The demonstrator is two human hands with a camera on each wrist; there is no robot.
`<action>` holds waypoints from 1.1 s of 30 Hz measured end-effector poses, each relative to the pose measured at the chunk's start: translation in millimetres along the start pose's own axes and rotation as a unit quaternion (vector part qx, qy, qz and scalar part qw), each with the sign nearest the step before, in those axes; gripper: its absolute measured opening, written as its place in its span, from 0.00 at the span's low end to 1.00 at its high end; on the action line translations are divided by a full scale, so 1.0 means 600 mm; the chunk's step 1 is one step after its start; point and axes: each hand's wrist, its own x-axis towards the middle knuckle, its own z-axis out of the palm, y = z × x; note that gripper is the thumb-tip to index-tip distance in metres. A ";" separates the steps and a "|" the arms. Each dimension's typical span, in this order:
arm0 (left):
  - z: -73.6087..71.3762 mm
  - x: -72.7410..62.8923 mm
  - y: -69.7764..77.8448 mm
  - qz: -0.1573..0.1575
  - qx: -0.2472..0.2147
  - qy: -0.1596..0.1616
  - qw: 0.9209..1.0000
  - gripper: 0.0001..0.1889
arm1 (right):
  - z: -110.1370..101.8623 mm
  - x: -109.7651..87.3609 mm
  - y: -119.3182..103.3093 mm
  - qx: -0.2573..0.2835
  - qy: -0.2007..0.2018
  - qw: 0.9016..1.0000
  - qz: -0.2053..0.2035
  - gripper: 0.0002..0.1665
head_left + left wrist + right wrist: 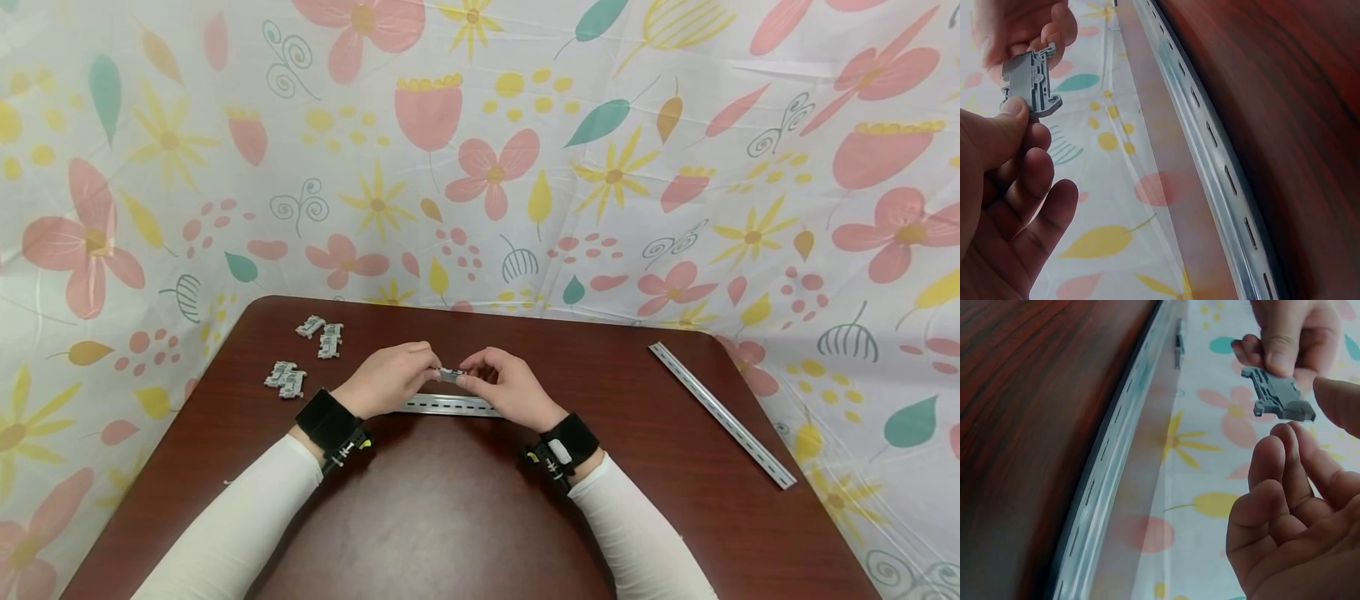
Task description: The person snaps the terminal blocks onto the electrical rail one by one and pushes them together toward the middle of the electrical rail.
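Observation:
A grey DIN rail terminal block (450,375) is held up above a slotted metal DIN rail (442,406) near the middle of the table. My left hand (393,379) pinches it by one end between thumb and fingers; the left wrist view shows the thumb pressed on the flat face of the terminal block (1022,81). Around the other end is my right hand (517,392). In the right wrist view its thumb and loosely bent fingers stand apart, with the terminal block (1282,397) close by the fingertips and not gripped by them.
More grey terminal blocks lie at the table's left in two groups, one at the back (330,340) and one nearer (287,379). A second slotted rail (720,412) lies slanted on the right. A flower-print cloth (495,175) hangs behind the dark red-brown table (442,508).

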 end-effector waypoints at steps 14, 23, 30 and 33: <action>0.005 0.001 -0.003 -0.005 -0.006 -0.012 1.000 0.04 | 0.004 -0.003 -0.006 -0.052 0.016 0.998 -0.037 0.02; 0.007 0.001 -0.006 -0.071 -0.062 -0.027 0.995 0.08 | -0.002 -0.003 -0.003 0.011 0.049 0.999 0.005 0.03; 0.003 0.002 -0.004 -0.089 -0.137 -0.017 0.986 0.10 | -0.005 0.000 -0.004 0.084 0.057 0.994 0.043 0.08; 0.001 0.000 -0.003 -0.095 -0.169 -0.008 0.981 0.08 | -0.004 -0.001 -0.006 0.104 0.052 0.992 0.051 0.10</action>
